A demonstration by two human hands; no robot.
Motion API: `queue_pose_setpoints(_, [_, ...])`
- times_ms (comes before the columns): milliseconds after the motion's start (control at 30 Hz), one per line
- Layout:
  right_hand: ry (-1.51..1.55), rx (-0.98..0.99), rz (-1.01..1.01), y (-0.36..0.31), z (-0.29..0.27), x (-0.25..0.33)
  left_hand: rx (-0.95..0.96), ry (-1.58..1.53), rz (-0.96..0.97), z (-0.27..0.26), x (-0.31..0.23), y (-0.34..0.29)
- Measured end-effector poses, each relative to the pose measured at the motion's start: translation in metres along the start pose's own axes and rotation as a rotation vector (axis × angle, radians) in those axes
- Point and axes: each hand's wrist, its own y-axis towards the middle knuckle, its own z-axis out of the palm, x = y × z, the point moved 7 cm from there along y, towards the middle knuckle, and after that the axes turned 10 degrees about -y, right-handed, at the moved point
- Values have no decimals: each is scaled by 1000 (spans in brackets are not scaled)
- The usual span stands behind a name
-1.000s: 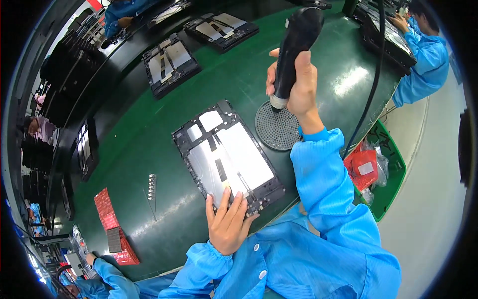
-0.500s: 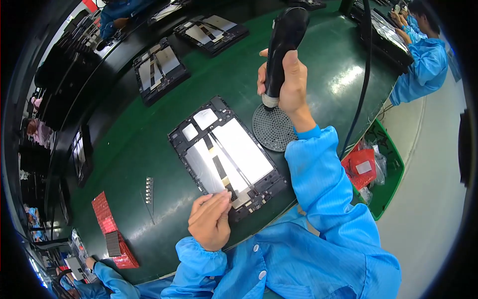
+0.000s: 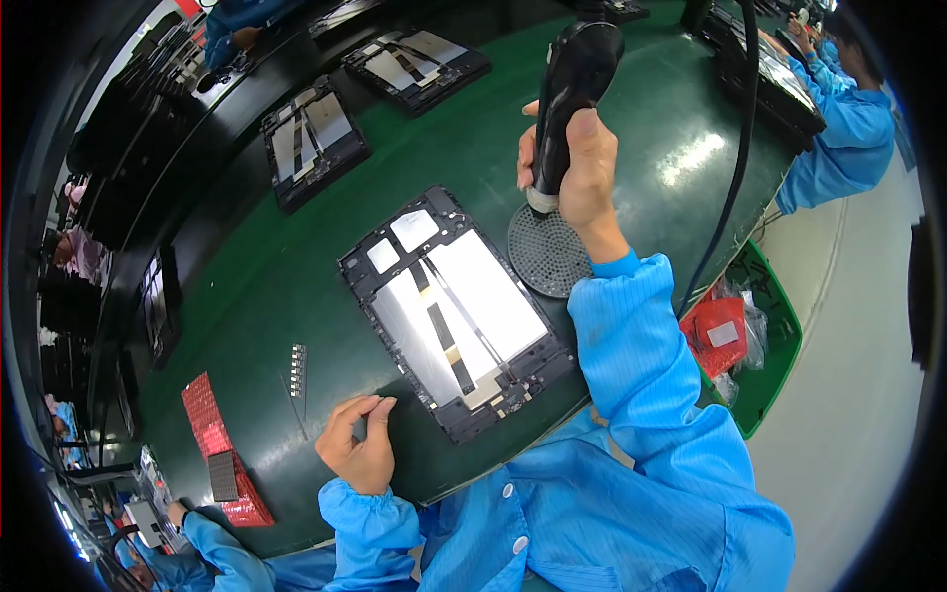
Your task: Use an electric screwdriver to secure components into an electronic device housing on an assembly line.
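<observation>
A tablet housing with silvery battery panels and a black frame lies open on the green table in front of me. My right hand grips a black electric screwdriver upright, its lower end over a round grey perforated screw plate beside the tablet's upper right side. My left hand is left of the tablet's lower corner, apart from it. Its thumb and fingertips are pinched together; whatever they might hold cannot be made out. Left of that hand lies a small strip of metal parts.
Two similar tablet housings lie toward the back left. A red bubble-wrap bag with a dark block lies left. A black cable hangs on the right, above a green bin. Co-workers in blue sit nearby.
My left hand has come off the tablet's lower edge and moved left, fingers pinched. My right hand still holds the screwdriver over the screw plate. The view has shifted slightly.
</observation>
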Motion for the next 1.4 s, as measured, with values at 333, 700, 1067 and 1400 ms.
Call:
queue_pose_setpoints(333, [-118,42,-24,-6,-1,6,-17,-473,-460,-7,52,0])
queue_pose_setpoints(700, [199,441,58,-56,135,47,139,-456,-497,33,56,55])
queue_pose_setpoints(1067, [105,510,145,-71,194,20,177,-486,-569,38,72,74])
queue_pose_setpoints(1400, [228,481,151,-73,200,6,336,-481,-691,40,76,83])
